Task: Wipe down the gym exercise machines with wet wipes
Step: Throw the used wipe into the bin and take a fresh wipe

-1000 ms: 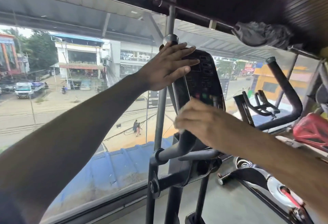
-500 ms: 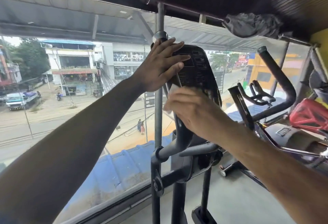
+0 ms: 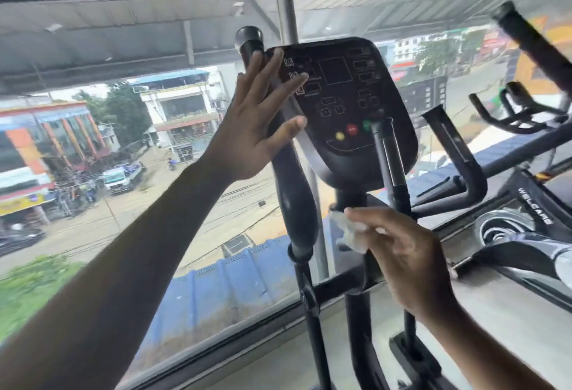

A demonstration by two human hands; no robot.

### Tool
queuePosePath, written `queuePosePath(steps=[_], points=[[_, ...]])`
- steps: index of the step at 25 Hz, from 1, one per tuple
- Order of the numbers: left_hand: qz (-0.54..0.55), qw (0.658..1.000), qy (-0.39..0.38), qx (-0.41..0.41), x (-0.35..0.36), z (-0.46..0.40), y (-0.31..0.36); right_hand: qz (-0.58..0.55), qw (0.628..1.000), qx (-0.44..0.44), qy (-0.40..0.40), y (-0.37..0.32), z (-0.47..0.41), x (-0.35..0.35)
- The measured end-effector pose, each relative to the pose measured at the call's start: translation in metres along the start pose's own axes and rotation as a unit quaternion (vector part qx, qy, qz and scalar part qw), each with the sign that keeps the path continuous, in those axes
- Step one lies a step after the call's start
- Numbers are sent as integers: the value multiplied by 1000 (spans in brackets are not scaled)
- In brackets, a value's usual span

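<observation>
The left hand (image 3: 252,129) is reaching up with its fingers (image 3: 288,86) released and spread straight, lying against the left edge of the elliptical's black console (image 3: 343,105). Lower down, the right hand (image 3: 405,253) is grasping a white wet wipe (image 3: 348,230), holding it just beside the post (image 3: 351,201) under the console. A wide window (image 3: 130,148) is showing the street, and another machine (image 3: 526,228) is standing to the right.
</observation>
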State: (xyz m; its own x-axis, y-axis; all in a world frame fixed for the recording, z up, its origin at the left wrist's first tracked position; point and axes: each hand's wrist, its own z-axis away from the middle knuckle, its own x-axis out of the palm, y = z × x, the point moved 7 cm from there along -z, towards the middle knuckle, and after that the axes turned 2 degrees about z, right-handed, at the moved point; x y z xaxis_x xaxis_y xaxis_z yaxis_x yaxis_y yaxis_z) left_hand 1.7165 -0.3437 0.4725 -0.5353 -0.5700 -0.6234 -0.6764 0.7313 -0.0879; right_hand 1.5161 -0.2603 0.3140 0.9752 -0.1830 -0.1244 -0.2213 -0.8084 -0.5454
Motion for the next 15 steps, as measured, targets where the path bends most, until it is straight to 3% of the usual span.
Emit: queuePosePath(steps=[1,3,10,15], points=[[-2,1000,0,7,2,9,5,-53,996,55,41,14,-2,-1],[-7,1000,-8,-11,4,22,10,-114,987,103,49,27,-7,17],[-89,988,-76,-99,2,47,41,-45,998,-2,34,44,13,60],[-119,978,-44,-163,11,54,60,-74,987,141,0,97,10,80]])
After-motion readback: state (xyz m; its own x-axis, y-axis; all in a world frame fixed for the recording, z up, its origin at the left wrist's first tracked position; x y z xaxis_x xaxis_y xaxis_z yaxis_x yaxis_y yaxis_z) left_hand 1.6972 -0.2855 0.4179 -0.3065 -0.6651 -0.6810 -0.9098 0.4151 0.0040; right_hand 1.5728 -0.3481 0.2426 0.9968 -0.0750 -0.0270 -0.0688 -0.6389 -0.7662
